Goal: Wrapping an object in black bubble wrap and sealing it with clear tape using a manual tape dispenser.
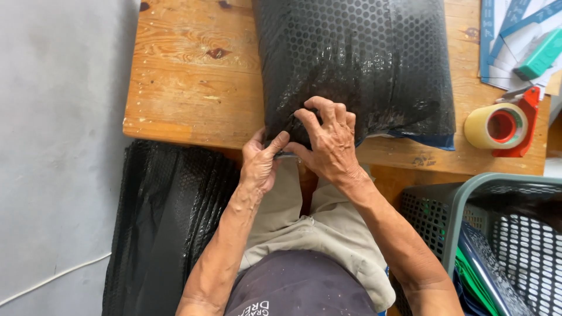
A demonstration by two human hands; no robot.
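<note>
Both hands work at the near edge of a black bubble-wrap parcel (354, 64) that lies on a wooden table (196, 88), its near end overhanging the table's front edge just above the person's lap. The left hand (259, 164) pinches the wrap at the parcel's lower left corner, thumb and forefinger closed together on a fold of the film; the right hand (328, 143) lies on top just beside it, fingers curled and pressing the black wrap down, the fingertips digging into a crease. Whether the right hand actually clamps a flap or only holds it flat is hard to tell, since the glossy film hides the fold line. The step in hand looks like closing or tucking the open end of the parcel; the next move would call for keeping that fold pinned with one hand while the other frees itself for fastening. The parcel's long axis runs away from the person, from the pinched near end toward the far edge of the table. To the right stands a tape dispenser (504, 126) with a roll of yellowish tape, farther right a green-rimmed plastic basket (462, 202), and below the table on the left a stack of black bubble wrap (158, 228).
</note>
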